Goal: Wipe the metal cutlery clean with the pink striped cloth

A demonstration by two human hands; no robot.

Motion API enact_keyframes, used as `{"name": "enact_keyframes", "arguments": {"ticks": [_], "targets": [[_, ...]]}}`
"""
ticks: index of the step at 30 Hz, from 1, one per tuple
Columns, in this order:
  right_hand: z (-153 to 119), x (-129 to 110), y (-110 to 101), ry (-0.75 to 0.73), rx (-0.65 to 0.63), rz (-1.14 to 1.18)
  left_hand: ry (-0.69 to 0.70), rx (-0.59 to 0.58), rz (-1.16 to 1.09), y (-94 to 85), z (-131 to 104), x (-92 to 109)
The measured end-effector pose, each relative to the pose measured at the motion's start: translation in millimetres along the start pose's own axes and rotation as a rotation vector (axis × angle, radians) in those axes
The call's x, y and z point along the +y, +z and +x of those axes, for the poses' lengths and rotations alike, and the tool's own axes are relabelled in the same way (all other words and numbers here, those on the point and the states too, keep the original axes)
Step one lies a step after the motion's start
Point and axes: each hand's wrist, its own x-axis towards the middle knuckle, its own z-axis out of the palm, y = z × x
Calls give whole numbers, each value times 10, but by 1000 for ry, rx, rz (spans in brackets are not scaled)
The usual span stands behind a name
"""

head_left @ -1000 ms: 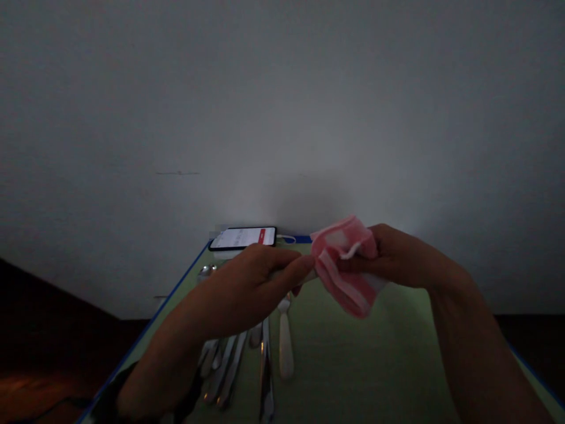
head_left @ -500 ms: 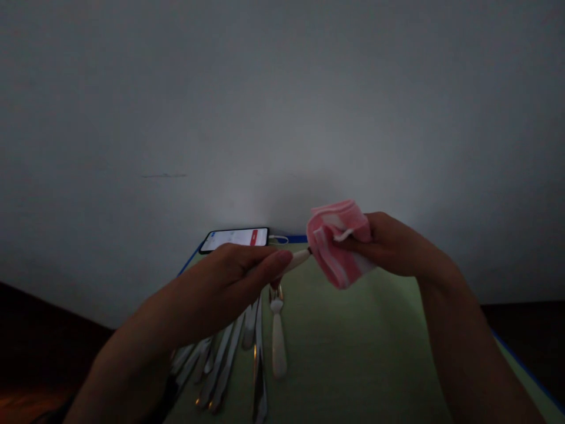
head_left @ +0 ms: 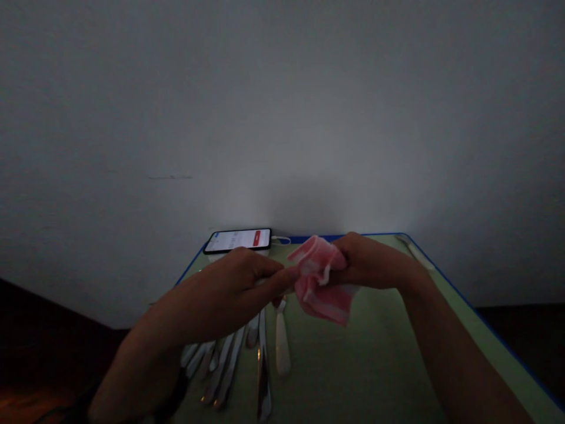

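My left hand (head_left: 251,282) is closed around a white-handled piece of cutlery, mostly hidden now by the fingers and cloth; its kind does not show. A pink and white striped cloth (head_left: 324,303) is bunched in my closed right hand (head_left: 364,262), wrapped over the far end of that piece. Both hands are close together above the green table. Below them lies a white-handled fork (head_left: 282,347), its tines partly covered by my left hand. Several metal knives and other cutlery (head_left: 225,371) lie beside it, partly under my left forearm.
A phone (head_left: 238,239) with a lit screen and a white cable (head_left: 281,240) rests at the table's back left edge. Another pale-handled utensil (head_left: 417,253) lies near the back right corner. The blue-edged green table (head_left: 353,365) stands against a grey wall (head_left: 282,118).
My right hand and the cloth have moved left and down, up against my left fingers, covering the white handle that showed between them. The utensil at the back right has come into sight.
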Motion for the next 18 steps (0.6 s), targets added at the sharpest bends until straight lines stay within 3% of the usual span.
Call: {"name": "enact_keyframes", "arguments": {"ticks": [3,6,9,12,15,18], "targets": [[-16,-19,-25,-62,31,0,25,26,-51,-21,-6,8],[-14,45,-62,-99,148,34,16,85,-113,-19,3,-20],[39,155,-61,-85,384,57,-43,148,-151,2,43,-81],[152,223,16,-50,724,96,-93,190,-274,37,109,-134],[302,202,161,-5,1027,360,-67,203,-468,128,191,-142],[444,140,319,19,1104,836,-11,171,-565,281,278,-101]]}}
